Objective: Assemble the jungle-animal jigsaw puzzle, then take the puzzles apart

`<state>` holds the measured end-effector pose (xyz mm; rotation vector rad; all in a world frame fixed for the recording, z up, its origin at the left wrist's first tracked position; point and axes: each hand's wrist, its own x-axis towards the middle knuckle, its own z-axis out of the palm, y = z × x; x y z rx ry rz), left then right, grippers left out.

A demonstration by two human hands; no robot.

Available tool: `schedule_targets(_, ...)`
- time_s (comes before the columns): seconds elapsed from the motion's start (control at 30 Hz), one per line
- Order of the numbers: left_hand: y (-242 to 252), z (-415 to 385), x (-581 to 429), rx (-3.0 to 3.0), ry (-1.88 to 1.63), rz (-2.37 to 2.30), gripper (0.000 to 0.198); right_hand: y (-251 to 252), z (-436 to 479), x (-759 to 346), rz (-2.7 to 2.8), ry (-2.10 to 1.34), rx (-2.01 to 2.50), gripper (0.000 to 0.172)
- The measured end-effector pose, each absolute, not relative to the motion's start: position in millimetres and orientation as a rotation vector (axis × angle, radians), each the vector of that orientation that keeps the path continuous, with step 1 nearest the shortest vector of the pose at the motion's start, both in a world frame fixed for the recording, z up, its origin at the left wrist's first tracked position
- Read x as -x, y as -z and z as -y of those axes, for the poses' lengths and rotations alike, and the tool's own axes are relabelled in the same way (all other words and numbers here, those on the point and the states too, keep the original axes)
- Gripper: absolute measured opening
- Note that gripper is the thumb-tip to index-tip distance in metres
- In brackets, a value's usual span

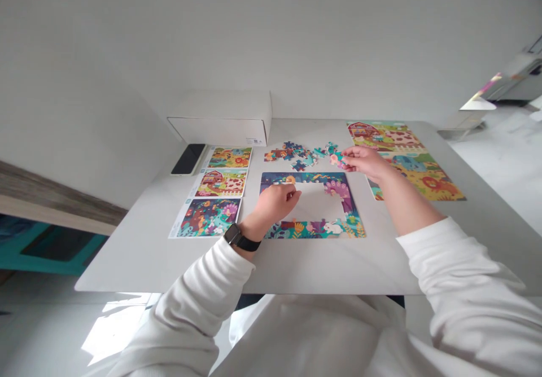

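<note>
Pinches a puzzle piece (336,161) in the right hand (366,161) near loose pieces (311,159) on the surface (313,264); holds the left hand (274,201) curled over the unfinished puzzle (292,230); cannot tell whether gripping anything.

- Front lane: the tabletop (322,267) is bare between the forearms, from the puzzle border (339,229) to the near edge.
- Puzzle interior: accessible from the front, over the flat border; the left hand (277,202) obstructs the left side.
- Left lane: narrow gap between picture cards (221,183) and border; left forearm crosses the near end.
- Right side: right hand (362,161) and forearm obstruct passage toward the printed sheets (409,165).
- Rear left: white box (220,130) blocks passage.
</note>
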<state>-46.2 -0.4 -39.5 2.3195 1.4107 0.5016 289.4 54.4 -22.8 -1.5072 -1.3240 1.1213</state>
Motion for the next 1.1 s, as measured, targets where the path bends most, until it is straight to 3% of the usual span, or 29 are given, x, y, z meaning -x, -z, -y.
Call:
schedule_targets(0.43,33,14,27,-2.29,-0.615,-1.295,0.037,57,27,-289,1.202,-1.023,1.396,0.049)
schedule_targets(0.63,28,20,16,-2.25,-0.657,-1.283,0.04,64,27,-285,1.231,-1.027,1.425,0.069)
schedule_targets(0.9,30,29,-1,-2.222,-0.652,-1.153,0.02,51,40,-261,1.216,-1.166,1.347,0.058)
schedule_targets(1.1,40,27,-9,-2.073,-0.736,-1.103,0.025,52,47,-239,1.127,-1.293,1.265,0.05)
